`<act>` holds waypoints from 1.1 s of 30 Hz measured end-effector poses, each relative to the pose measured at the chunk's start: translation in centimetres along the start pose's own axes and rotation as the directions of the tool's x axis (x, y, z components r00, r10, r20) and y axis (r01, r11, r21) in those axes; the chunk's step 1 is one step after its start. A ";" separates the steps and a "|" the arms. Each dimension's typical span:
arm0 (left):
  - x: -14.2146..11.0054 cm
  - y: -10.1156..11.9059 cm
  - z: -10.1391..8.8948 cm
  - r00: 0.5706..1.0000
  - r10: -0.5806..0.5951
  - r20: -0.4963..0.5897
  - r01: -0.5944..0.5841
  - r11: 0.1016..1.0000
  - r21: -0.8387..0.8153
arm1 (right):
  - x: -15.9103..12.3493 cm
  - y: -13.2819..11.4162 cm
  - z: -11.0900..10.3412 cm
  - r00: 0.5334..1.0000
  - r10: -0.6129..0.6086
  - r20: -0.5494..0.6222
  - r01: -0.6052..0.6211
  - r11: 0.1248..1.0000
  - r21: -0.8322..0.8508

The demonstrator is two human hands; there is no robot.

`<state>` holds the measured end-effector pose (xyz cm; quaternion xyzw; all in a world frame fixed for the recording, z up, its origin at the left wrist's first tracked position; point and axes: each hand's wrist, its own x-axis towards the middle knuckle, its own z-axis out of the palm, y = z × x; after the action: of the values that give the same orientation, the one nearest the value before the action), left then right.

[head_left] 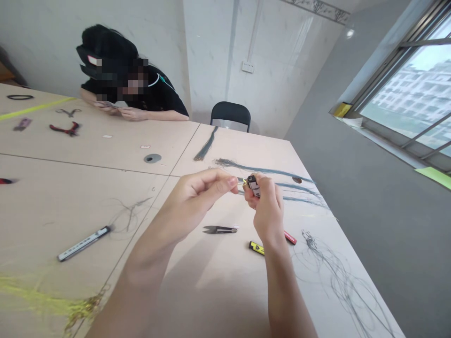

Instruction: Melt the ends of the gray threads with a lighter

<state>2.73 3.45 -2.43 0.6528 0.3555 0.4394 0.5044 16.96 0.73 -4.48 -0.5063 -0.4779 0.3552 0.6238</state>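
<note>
My right hand [266,199] is wrapped round a black-and-white lighter [253,185], held upright over the table with the thumb near its top. My left hand [213,188] has thumb and fingertips pinched together close to the lighter's top. What the pinch holds is too small to make out; a tiny bright yellow spot shows between the fingertips and the lighter, and I cannot tell whether it is thread or flame. Below the hands lie thread snips [220,230], with blades pointing left. A yellow lighter [256,247] and a red lighter [290,237] lie partly behind my right forearm.
Bundles of blue-grey strands [260,169] stretch across the far right table. Loose grey line [338,272] tangles at the right edge. Yellow strands [38,298] and a long white-and-black stick [83,243] lie left. Across the table sits a person [165,94]; red-handled pliers [66,129] lie nearby.
</note>
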 end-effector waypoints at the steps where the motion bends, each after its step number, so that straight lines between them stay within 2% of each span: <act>1: 0.0 -0.1 0.0 1.000 -0.003 0.001 0.003 1.000 -0.001 | 0.0 0.0 0.1 1.000 0.000 0.002 0.000 1.000 0.001; 26: 0.3 0.1 0.0 0.999 -0.031 0.025 0.031 1.000 0.000 | -0.3 0.0 0.4 1.000 0.021 0.024 -0.020 1.000 -0.009; 30: 0.1 0.2 -0.1 0.999 -0.040 0.010 0.040 0.999 0.016 | 0.1 0.0 0.3 1.000 0.012 -0.022 -0.010 0.998 0.066; 33: -0.1 0.1 -0.3 0.998 -0.055 0.021 0.055 0.998 0.035 | 0.9 -0.2 -0.5 1.000 0.010 -0.015 -0.007 0.990 0.143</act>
<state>2.45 3.42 -2.29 0.6561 0.3752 0.4119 0.5090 17.70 1.35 -4.12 -0.4650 -0.4441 0.3873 0.6607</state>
